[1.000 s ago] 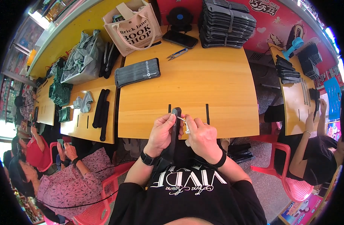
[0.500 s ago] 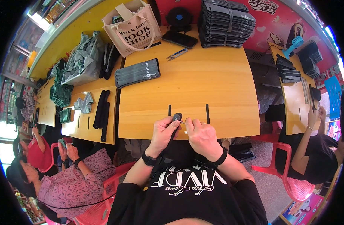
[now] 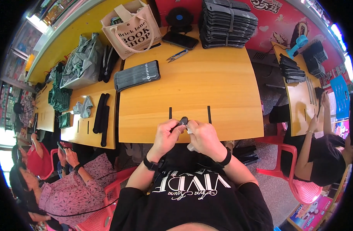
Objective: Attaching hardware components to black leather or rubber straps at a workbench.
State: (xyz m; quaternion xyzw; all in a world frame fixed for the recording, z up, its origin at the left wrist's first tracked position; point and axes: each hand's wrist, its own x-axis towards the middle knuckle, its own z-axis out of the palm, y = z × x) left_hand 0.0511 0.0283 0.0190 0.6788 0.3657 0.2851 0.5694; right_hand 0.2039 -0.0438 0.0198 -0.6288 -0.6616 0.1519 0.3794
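Near the front edge of the wooden table, my left hand is closed on a dark grey fabric piece, whose rounded end pokes up between my hands. Thumb and fingers of my right hand are pinched right beside that end. A small whitish bit shows under the right fingertips; its kind is too small to make out. Further back on the table lie a flat row of dark grey folded fabric pieces and a pair of thread snips.
At the table's back stand a cloth tote bag, a black phone, a small black fan and a tied grey stack. Two dark strips mark the tabletop. People sit at neighbouring tables, one on a red chair.
My right hand has moved in closer to the left, up against the end of the dark fabric piece. The view has shifted slightly. A neighbour on the right has moved their hands.
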